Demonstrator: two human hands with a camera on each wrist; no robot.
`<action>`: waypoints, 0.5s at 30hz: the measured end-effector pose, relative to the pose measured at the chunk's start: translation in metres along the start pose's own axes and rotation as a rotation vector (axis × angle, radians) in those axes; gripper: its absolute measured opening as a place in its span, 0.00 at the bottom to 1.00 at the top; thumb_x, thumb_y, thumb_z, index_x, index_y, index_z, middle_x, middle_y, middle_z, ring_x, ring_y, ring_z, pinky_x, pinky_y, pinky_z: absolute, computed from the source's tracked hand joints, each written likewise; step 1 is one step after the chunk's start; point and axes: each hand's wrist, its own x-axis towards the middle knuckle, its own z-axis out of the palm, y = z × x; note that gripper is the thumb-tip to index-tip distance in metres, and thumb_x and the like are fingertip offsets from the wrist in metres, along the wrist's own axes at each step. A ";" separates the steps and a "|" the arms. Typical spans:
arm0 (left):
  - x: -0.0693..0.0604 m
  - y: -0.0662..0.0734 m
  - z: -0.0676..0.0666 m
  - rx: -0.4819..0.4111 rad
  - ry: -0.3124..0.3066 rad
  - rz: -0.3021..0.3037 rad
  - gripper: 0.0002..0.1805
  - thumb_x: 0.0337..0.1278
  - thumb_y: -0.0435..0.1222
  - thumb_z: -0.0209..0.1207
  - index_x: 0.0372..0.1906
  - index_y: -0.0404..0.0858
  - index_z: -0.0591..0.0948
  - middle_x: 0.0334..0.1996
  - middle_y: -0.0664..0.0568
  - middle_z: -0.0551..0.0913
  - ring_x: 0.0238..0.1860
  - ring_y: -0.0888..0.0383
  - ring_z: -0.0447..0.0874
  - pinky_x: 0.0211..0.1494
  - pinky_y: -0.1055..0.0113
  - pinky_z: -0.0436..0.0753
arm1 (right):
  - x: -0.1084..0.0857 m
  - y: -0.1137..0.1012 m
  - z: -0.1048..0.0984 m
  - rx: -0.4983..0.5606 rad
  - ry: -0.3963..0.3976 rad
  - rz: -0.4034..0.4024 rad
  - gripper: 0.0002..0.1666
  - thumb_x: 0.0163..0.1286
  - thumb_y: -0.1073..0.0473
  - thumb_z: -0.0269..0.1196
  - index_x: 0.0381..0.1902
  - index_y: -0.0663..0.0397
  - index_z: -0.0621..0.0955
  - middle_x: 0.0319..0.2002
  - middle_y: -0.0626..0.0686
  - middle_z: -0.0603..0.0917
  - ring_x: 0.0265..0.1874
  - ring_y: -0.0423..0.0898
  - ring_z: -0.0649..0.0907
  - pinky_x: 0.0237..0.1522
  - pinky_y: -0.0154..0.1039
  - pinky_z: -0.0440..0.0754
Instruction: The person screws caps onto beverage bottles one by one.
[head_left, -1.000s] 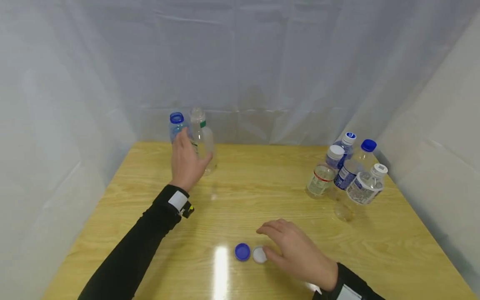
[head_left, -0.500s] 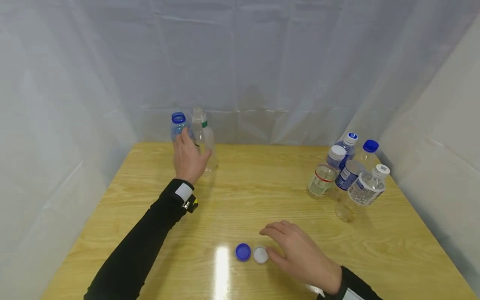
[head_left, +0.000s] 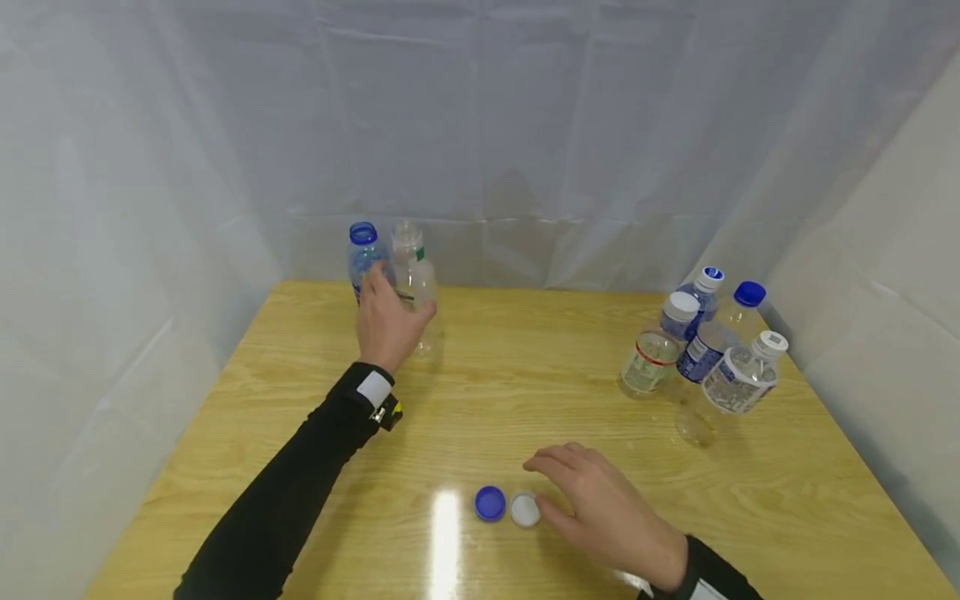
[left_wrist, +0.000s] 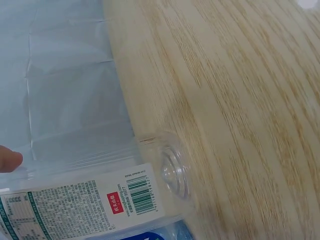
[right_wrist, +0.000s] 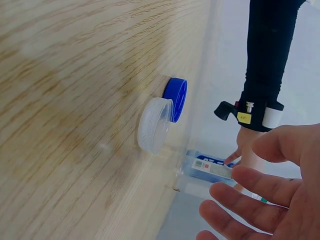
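Observation:
In the head view my left hand (head_left: 392, 323) is at a clear plastic bottle (head_left: 422, 283) without a cap, thumb on its right side, fingers on its left. In the left wrist view a thumb tip (left_wrist: 10, 160) lies at the edge of this bottle, whose white label (left_wrist: 80, 210) has a barcode. An uncapped blue plastic bottle (head_left: 362, 254) stands just left, partly behind the fingers. My right hand (head_left: 603, 508) hovers with loosely bent fingers, holding nothing, beside a white bottle cap (head_left: 525, 510). Next to that lies a blue bottle cap (head_left: 490, 504).
Several capped bottles stand grouped at the right of the wooden table (head_left: 480, 392), including a label-wrapped clear bottle (head_left: 738, 379) and a bottle with a red-striped label (head_left: 649, 362). White sheeting (head_left: 510, 125) surrounds the table at the back and both sides.
The clear bottle's mouth has dropped slightly, with my left hand around it. My right hand and the two loose caps stay about where they were; the head view has shifted a little.

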 end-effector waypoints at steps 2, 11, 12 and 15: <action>-0.001 -0.001 0.002 -0.017 -0.022 -0.016 0.56 0.51 0.53 0.69 0.78 0.38 0.51 0.67 0.35 0.70 0.63 0.38 0.74 0.61 0.41 0.77 | -0.001 0.000 0.000 0.008 -0.011 0.008 0.20 0.65 0.52 0.69 0.55 0.45 0.83 0.54 0.44 0.84 0.53 0.41 0.80 0.57 0.46 0.81; -0.004 -0.002 0.002 -0.040 -0.084 -0.046 0.59 0.53 0.52 0.70 0.80 0.43 0.44 0.66 0.33 0.73 0.59 0.36 0.78 0.59 0.39 0.78 | -0.002 0.000 0.002 0.015 -0.027 0.013 0.21 0.66 0.52 0.69 0.56 0.45 0.83 0.54 0.45 0.84 0.54 0.42 0.80 0.58 0.46 0.80; -0.005 -0.001 0.001 -0.040 -0.085 -0.042 0.59 0.53 0.52 0.70 0.80 0.42 0.44 0.66 0.33 0.73 0.59 0.36 0.78 0.59 0.39 0.78 | -0.002 0.000 0.002 0.015 -0.028 0.014 0.21 0.66 0.52 0.69 0.56 0.45 0.83 0.55 0.45 0.84 0.54 0.42 0.80 0.58 0.46 0.80; -0.007 0.002 -0.002 -0.044 -0.084 -0.034 0.58 0.53 0.51 0.70 0.80 0.43 0.46 0.65 0.33 0.73 0.60 0.37 0.78 0.59 0.39 0.78 | -0.001 0.000 0.002 0.018 -0.033 0.020 0.21 0.66 0.52 0.69 0.57 0.45 0.83 0.55 0.45 0.84 0.54 0.42 0.80 0.58 0.46 0.81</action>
